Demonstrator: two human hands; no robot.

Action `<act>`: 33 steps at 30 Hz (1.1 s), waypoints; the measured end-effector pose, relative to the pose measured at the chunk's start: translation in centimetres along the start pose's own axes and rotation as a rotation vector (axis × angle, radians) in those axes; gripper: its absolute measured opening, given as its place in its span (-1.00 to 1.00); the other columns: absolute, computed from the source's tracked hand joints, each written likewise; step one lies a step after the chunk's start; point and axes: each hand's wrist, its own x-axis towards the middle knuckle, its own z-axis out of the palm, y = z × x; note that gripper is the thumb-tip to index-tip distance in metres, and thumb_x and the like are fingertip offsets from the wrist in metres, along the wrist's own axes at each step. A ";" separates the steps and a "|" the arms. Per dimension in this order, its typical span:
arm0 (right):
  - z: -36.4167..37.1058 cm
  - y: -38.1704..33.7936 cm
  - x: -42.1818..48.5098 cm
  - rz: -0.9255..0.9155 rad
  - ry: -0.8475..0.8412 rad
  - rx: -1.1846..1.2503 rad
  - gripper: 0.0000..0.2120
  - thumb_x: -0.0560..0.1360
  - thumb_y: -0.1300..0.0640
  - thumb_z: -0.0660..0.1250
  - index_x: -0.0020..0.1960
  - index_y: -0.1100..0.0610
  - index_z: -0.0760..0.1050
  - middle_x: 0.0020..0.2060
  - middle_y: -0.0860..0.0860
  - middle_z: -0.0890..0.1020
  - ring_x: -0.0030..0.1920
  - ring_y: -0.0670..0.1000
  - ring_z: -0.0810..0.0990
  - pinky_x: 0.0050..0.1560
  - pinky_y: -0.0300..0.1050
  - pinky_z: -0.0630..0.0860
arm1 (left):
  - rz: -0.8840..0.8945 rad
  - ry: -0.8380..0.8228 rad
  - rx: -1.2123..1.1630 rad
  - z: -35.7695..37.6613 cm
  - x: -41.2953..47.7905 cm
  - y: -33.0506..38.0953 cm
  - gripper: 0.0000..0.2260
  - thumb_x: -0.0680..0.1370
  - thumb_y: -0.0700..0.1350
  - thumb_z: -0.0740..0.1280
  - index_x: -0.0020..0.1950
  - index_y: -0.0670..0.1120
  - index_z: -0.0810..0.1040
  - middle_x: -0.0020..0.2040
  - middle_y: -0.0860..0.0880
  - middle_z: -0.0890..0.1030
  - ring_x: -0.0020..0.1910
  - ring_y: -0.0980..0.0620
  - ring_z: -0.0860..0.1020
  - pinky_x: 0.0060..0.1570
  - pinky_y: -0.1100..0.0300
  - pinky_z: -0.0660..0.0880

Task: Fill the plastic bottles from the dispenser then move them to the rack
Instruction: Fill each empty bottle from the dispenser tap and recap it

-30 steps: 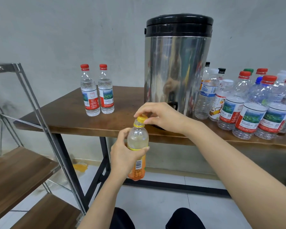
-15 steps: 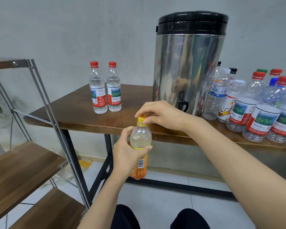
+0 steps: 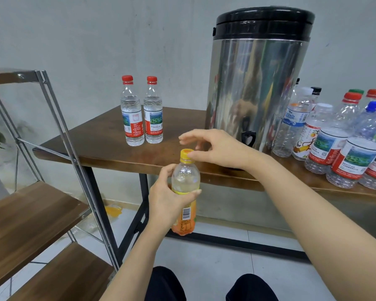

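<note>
The orange-labelled bottle [image 3: 183,213], apparently filled and capped, is held round its middle by the left hand [image 3: 167,198]. The right hand [image 3: 215,148] spreads loose fingers over the cap [image 3: 186,153]. Beyond the grip stand two filled bottles [image 3: 132,118]. To its right are many empties [image 3: 343,157], and the rack [image 3: 30,213] is to its left.

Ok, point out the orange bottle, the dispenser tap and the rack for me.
orange bottle [image 3: 186,179], head view, on its clear upper body.
dispenser tap [image 3: 248,137], head view, on the black lever.
rack [image 3: 26,216], head view, on the middle wooden shelf.
</note>
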 end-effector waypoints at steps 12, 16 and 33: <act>1.3 1.0 1.4 -0.029 0.048 0.148 -0.64 0.50 0.13 0.45 0.29 0.06 0.55 0.04 -0.10 0.67 -0.11 -0.36 0.53 -0.11 -0.49 0.39 | -0.046 -0.015 -0.005 -0.5 0.9 -0.6 -0.32 0.12 0.19 0.57 0.19 0.22 0.44 0.06 0.19 0.61 0.05 0.12 0.59 0.03 0.02 0.59; 1.8 1.4 1.8 0.004 0.127 0.113 -0.70 0.42 0.00 0.52 0.12 0.05 0.61 -0.06 -0.09 0.64 -0.15 -0.30 0.50 -0.11 -0.48 0.36 | -0.036 -0.031 0.022 -0.6 0.8 -0.6 -0.33 0.19 0.09 0.63 0.22 0.20 0.43 0.09 0.19 0.59 0.08 0.10 0.58 0.03 0.08 0.58; 3.2 1.4 1.6 -0.004 0.198 0.304 -0.69 0.45 0.13 0.50 0.16 0.12 0.56 -0.10 -0.09 0.68 -0.04 -0.08 0.63 0.13 -0.05 0.56 | -0.037 -0.026 0.057 -0.5 0.9 -0.6 -0.32 0.20 0.12 0.61 0.25 0.22 0.41 0.12 0.20 0.58 0.09 0.10 0.57 0.06 0.04 0.58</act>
